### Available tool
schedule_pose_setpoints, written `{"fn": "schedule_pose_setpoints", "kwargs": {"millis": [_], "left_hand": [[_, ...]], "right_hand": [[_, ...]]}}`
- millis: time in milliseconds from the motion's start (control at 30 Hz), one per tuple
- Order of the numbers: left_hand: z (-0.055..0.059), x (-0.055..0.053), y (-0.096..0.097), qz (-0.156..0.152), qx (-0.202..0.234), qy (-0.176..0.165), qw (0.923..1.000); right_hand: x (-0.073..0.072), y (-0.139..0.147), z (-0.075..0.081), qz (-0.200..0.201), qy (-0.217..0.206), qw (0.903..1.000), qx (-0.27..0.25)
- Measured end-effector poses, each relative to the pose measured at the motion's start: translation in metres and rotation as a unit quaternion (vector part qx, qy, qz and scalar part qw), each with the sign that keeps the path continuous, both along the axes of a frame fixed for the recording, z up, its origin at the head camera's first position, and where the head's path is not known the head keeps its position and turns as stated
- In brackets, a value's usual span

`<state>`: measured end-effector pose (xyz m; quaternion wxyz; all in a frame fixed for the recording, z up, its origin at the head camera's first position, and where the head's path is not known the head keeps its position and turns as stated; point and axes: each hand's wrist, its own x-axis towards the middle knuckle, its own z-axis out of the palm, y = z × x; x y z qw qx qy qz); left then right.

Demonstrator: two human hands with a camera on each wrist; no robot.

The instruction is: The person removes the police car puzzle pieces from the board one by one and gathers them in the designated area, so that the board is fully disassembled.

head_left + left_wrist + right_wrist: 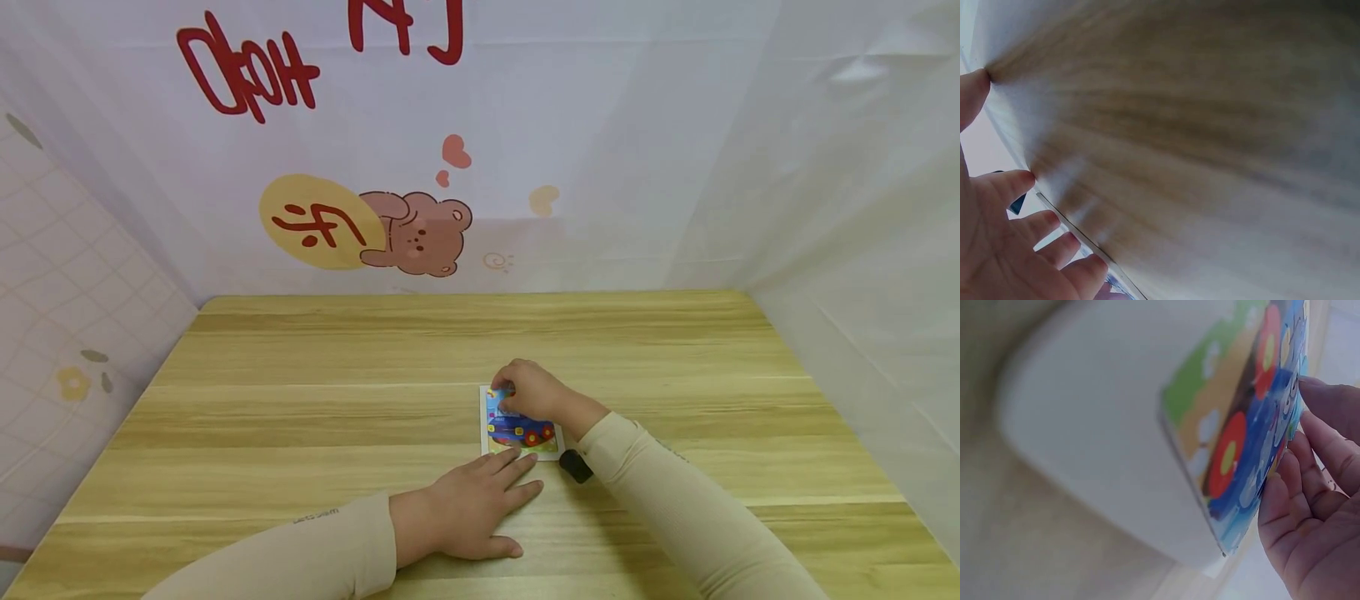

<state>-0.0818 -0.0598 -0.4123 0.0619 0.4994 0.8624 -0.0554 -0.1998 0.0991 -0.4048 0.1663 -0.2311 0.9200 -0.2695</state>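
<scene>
A small picture puzzle (517,433) with a white border and a blue, red-wheeled vehicle lies on the table. Over its upper part bends my right hand (534,392), thumb and curled fingers pinching what looks like a light-blue puzzle piece (1298,415); the palm side hides much of it from the head. From the right wrist, the picture's red wheels (1227,456) and wide white border (1097,425) show close up. My left hand (476,504) lies palm down with spread fingers, its fingertips at the puzzle's near edge.
A small black object (576,467) sits just right of the puzzle, beside my right sleeve (637,467). The wood-grain table (300,400) ends at a white printed curtain (615,167) at the back and sides.
</scene>
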Motion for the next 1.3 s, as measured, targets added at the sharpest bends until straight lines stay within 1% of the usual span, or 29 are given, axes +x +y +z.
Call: {"fn": "schedule_pose_setpoints", "kwargs": {"millis": [200,333,567,800,1000,1300], "left_hand": [[0.0001,-0.0005,-0.0002,-0.001,0.004,0.000,1.0000],[0.0012,-0.0007,-0.0005,-0.002,0.005,-0.003,1.0000],[0.0004,-0.0010,-0.0008,-0.006,0.008,0.003,0.9999],[-0.0008,-0.0016,-0.0009,-0.009,0.006,0.009,0.9999],[-0.0008,-0.0016,-0.0008,-0.009,0.004,0.006,0.9999],[0.0001,-0.0013,-0.0013,-0.010,0.002,0.006,0.9999]], "right_hand": [[-0.0002,-0.0001,0.0026,-0.003,-0.014,0.9998,-0.011],[0.0000,-0.0003,0.0032,-0.006,-0.014,0.9998,-0.015],[-0.0011,-0.0008,0.0023,-0.012,-0.008,0.9997,-0.020],[-0.0005,-0.0004,0.0034,-0.015,-0.011,0.9993,-0.032],[-0.0012,0.0012,0.0034,-0.031,-0.030,0.9971,-0.063],[-0.0022,0.0043,0.0014,-0.033,-0.064,0.9909,-0.114]]}}
